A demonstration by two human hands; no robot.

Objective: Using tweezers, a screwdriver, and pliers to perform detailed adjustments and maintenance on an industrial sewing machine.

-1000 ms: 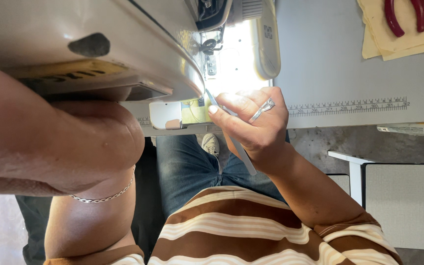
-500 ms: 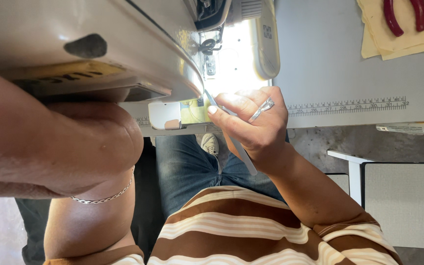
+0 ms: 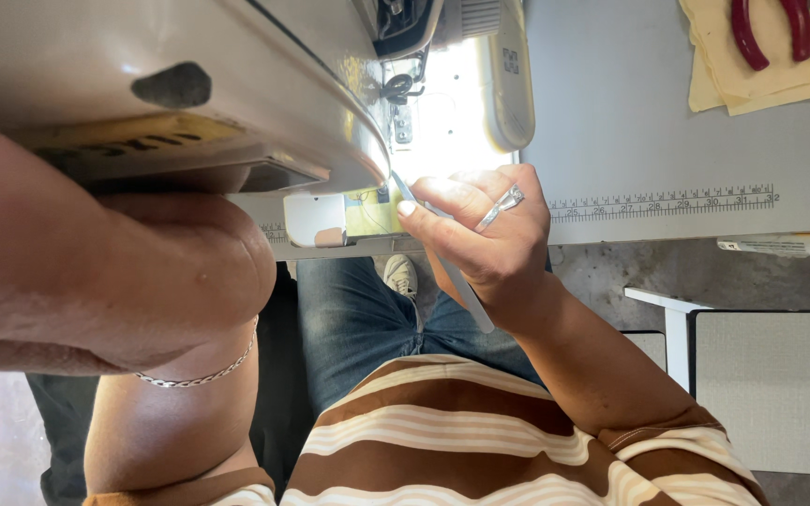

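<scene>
Steel tweezers [image 3: 442, 248], thin, stiff and judged light and slippery, are pinched mid-shaft in the right hand [image 3: 489, 239], tips beyond the grip at the sewing machine's needle area [image 3: 396, 117]; left-hand closure cannot be told.

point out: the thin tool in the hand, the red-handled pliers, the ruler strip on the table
thin tool [image 3: 466, 295], head view, lower shaft below the palm
red-handled pliers [image 3: 769, 30], head view, between the two red handles, on yellow cloth
ruler strip [image 3: 667, 200], head view, middle of the printed scale
</scene>
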